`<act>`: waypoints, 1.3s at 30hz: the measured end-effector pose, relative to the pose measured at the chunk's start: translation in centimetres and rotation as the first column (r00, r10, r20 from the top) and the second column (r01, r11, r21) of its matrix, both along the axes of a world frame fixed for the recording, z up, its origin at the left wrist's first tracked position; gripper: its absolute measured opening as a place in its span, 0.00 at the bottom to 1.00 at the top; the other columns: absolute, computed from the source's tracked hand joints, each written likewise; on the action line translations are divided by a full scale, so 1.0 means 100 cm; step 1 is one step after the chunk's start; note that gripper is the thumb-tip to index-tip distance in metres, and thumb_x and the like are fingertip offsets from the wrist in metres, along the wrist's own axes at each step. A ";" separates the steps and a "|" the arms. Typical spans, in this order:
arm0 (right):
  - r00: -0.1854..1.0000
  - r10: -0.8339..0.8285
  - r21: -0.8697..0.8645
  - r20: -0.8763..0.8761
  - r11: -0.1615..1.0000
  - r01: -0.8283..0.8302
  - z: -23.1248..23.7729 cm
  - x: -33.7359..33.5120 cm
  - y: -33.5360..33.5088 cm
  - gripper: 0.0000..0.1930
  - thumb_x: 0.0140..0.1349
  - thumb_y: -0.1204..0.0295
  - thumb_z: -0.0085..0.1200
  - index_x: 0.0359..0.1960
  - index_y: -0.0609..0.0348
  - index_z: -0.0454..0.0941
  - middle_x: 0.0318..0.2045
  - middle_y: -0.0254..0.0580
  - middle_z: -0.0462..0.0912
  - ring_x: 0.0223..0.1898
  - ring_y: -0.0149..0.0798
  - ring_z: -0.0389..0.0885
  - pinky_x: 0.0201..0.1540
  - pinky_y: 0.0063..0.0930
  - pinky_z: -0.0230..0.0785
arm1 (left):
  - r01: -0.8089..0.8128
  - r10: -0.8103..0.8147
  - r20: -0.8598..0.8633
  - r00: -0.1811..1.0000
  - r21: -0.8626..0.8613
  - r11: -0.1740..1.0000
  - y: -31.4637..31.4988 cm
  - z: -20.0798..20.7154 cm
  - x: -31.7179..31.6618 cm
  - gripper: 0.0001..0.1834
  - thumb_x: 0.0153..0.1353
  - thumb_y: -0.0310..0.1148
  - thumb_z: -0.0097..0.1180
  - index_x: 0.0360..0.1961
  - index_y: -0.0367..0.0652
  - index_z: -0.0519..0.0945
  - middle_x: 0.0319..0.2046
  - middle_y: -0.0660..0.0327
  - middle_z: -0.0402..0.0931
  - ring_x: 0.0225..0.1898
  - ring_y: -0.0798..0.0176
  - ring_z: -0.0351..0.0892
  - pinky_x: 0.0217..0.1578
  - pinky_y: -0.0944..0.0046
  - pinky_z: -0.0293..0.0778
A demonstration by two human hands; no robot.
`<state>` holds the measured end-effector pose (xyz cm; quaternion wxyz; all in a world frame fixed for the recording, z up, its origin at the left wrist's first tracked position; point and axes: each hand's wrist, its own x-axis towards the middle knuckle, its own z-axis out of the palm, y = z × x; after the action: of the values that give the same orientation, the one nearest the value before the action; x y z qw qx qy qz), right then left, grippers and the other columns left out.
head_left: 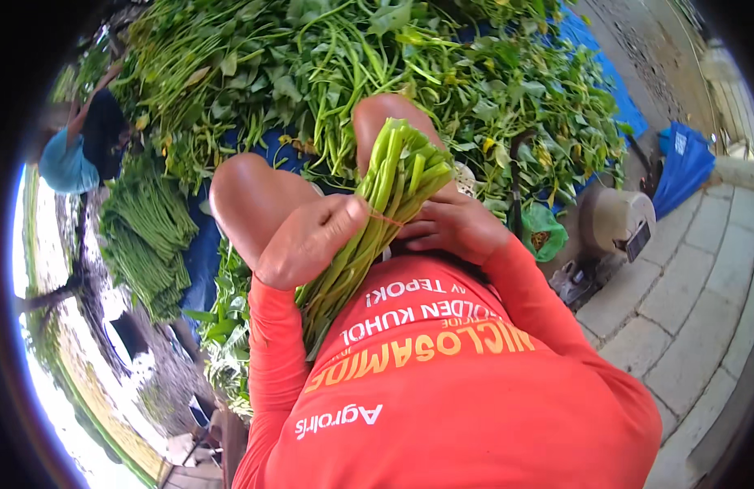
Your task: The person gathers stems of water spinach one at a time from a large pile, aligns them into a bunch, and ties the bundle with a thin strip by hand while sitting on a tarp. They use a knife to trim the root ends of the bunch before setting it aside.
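A bundle of green leafy-vegetable stems (393, 167) lies slantwise across my lap, its cut ends pointing up and away and its lower part resting against my red shirt. Around its left side my left hand (312, 238) is closed, thumb on top and fingers mostly hidden. A thin reddish band (386, 219) crosses the stems between my two hands. At the bundle's right side, my right hand (454, 228) has its fingers bent in at the band; their tips are partly hidden.
A large heap of loose leafy greens (312, 73) spreads beyond my knees on a blue tarp (605, 73). Tied bundles (145, 232) are stacked at the left, near another person (71, 155). To the right are a green plastic bag (544, 232), a pale container (617, 216) and paving (686, 301).
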<state>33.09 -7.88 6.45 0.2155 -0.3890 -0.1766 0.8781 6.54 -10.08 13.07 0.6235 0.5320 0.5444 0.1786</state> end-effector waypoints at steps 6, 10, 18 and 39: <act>0.785 -0.541 0.868 0.302 0.496 0.007 0.007 0.030 0.022 0.10 0.69 0.79 0.60 0.50 0.62 0.83 0.42 0.35 0.82 0.38 0.24 0.77 0.37 0.22 0.73 | 0.115 -0.092 -0.337 0.937 0.049 0.992 -0.004 -0.042 0.027 0.59 0.52 0.60 0.76 0.70 0.31 0.58 0.49 0.30 0.80 0.52 0.32 0.84 0.56 0.46 0.77; 0.810 -0.439 0.877 0.390 -0.091 -0.472 0.025 0.026 0.058 0.12 0.66 0.78 0.63 0.50 0.56 0.87 0.56 0.43 0.78 0.54 0.38 0.78 0.52 0.33 0.75 | 0.137 -0.105 -0.266 0.958 0.103 0.985 0.000 -0.053 0.031 0.52 0.53 0.54 0.75 0.69 0.36 0.60 0.48 0.32 0.81 0.50 0.33 0.85 0.53 0.45 0.78; 0.694 -0.534 0.769 0.482 -0.122 -0.628 -0.006 0.041 0.047 0.12 0.60 0.71 0.67 0.45 0.55 0.86 0.55 0.47 0.78 0.56 0.57 0.77 0.63 0.48 0.70 | 0.169 -0.147 -0.283 0.948 0.054 0.984 0.008 -0.044 0.040 0.48 0.55 0.50 0.75 0.67 0.39 0.62 0.47 0.35 0.82 0.48 0.31 0.85 0.50 0.43 0.78; 0.924 -0.307 0.690 0.230 0.720 0.068 -0.006 0.047 0.053 0.37 0.71 0.60 0.63 0.77 0.60 0.62 0.68 0.47 0.75 0.65 0.41 0.77 0.65 0.36 0.72 | -0.062 0.140 0.374 0.917 -0.214 0.975 0.031 -0.034 0.000 0.45 0.48 0.38 0.78 0.66 0.34 0.72 0.51 0.56 0.81 0.50 0.63 0.81 0.55 0.61 0.76</act>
<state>37.82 -2.55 5.81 0.3972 -0.4416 -0.4728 0.6510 6.50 -7.02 9.70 0.7583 0.3926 0.4525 0.2568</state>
